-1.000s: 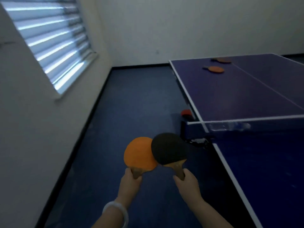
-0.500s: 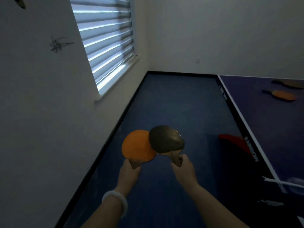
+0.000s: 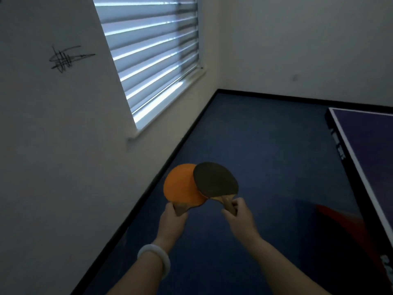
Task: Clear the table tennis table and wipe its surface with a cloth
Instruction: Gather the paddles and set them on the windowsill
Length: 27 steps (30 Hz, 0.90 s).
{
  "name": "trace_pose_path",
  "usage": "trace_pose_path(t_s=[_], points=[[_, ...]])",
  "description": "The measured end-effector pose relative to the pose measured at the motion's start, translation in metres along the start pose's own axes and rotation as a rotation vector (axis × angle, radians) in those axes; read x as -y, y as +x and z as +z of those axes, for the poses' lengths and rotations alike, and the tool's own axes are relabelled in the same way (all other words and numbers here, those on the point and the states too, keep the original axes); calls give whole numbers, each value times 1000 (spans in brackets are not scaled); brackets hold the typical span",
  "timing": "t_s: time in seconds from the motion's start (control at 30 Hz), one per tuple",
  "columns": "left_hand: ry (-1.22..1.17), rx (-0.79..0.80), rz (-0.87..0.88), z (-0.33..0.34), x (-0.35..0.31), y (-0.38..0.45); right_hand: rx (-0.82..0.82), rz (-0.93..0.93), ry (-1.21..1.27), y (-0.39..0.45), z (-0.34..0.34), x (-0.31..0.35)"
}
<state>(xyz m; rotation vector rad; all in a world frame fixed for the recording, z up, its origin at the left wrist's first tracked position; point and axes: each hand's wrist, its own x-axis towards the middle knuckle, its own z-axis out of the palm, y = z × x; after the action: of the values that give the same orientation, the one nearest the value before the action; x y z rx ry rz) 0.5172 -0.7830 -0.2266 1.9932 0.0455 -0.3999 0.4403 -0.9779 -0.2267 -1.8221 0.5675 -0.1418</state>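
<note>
The view has turned more to the left than a moment ago. The window with its blinds (image 3: 153, 60) now fills the top middle, and the table tennis table (image 3: 370, 150) has slid off to the right edge, so only a corner of it shows. The two paddles that lay on the table a second ago are out of the view now. The hands have kept the same hold on their paddles.

The left hand (image 3: 172, 220) is closed around the handle of the orange paddle (image 3: 180, 186). The right hand (image 3: 241, 218) is closed around the handle of the dark paddle (image 3: 215, 178). The person holds both paddles up in front, over the blue floor (image 3: 265, 145), away from the table. The dark paddle's round face lies partly over the right side of the orange one.

A white bracelet (image 3: 155, 260) sits on the left wrist. A black scribble (image 3: 68, 59) marks the white wall on the left. A black strip runs along the bottom of the wall. A red thing (image 3: 340, 218) shows low by the table's side, blurry, so it is hard to tell what it is.

The table top is dark purple-blue with a white line along its edge, and the part that shows is bare.
</note>
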Motion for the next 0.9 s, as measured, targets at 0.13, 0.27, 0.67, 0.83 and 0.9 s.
trace_pose_path(t_s=[0.13, 0.27, 0.67, 0.83, 0.9], points=[[-32, -65, -24, 17, -29, 49, 70, -13, -18, 76, -12, 14], [-50, -87, -65, 25, -47, 106, 122, -24, -30, 147, -9, 27], [-122, -81, -45, 21, -120, 357, 210, -8, -12, 399, 22, 94], [-116, -130, -84, 19, -145, 441, 216, 11, -1, 490, 32, 120], [-131, -164, -92, 21, -151, 470, 237, 12, 1, 524, 36, 125]])
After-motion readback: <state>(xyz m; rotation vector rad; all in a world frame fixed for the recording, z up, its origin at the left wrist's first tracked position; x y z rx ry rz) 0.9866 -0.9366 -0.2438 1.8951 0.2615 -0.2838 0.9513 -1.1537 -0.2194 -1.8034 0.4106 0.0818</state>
